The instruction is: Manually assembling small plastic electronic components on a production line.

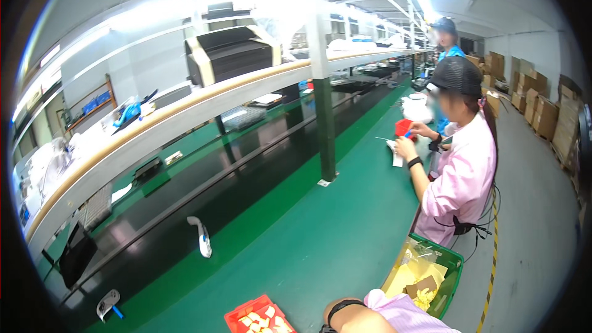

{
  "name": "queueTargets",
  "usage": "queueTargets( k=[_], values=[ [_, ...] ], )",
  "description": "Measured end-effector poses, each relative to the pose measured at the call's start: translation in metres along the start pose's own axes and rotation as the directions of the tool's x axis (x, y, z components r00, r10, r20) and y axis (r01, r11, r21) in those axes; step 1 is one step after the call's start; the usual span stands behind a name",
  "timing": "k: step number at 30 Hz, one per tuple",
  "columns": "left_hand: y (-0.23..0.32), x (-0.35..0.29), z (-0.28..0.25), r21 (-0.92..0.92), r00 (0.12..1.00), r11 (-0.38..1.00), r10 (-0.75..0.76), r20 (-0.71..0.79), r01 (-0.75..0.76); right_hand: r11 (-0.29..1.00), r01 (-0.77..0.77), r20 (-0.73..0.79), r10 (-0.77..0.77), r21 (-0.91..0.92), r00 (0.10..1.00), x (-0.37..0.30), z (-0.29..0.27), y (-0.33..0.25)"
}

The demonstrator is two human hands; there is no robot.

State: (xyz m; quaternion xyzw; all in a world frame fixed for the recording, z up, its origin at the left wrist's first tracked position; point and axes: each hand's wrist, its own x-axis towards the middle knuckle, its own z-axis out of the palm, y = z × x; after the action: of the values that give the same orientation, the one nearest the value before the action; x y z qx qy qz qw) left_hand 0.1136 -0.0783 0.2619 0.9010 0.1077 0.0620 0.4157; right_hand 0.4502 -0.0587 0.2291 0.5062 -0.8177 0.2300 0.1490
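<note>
My right forearm (354, 316) comes in at the lower edge, bent, with a black band round it and a pink striped sleeve (401, 314). My right hand lies outside the picture, and no part of my left hand shows. Left of the forearm, a red tray (263, 301) of small pale pieces sits on the green bench (308, 259), cut off by the lower edge. Farther left lies a white handheld device (203, 243) with a curved, slim handle. Another white piece (109, 301) with a blue part is at the lower left.
A green crate (460, 271) with yellow sheets stands right of my arm. Beyond it a co-worker in pink (459, 166) handles a small blue-and-white item near a red container (403, 127). A post (324, 129) rises from the bench; a long shelf (166, 114) runs along the left.
</note>
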Motion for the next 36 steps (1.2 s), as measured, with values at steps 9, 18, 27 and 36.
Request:
queueTargets(
  k=[9, 18, 27, 36],
  values=[
    [-0.041, 0.018, 0.031, -0.418, 0.958, 0.885, 0.269, 0.102, -0.204, 0.998, -0.058, -0.028, 0.058, -0.023, 0.998, 0.001, 0.000, -0.005],
    [-0.138, -0.028, 0.192, -0.783, 0.851, 0.545, 0.524, 0.037, -0.301, 0.998, -0.061, -0.028, 0.061, -0.009, 0.998, 0.002, -0.013, -0.002],
    [0.031, 0.062, 0.020, 0.034, 0.968, 0.970, 0.235, 0.090, -0.239, 0.989, -0.128, -0.068, 0.124, -0.069, 0.990, 0.000, -0.014, -0.016],
    [0.034, 0.063, 0.010, 0.085, 0.966, 0.962, 0.255, 0.054, -0.258, 0.977, -0.185, -0.105, 0.174, -0.111, 0.979, 0.006, -0.013, -0.028]
  ],
)
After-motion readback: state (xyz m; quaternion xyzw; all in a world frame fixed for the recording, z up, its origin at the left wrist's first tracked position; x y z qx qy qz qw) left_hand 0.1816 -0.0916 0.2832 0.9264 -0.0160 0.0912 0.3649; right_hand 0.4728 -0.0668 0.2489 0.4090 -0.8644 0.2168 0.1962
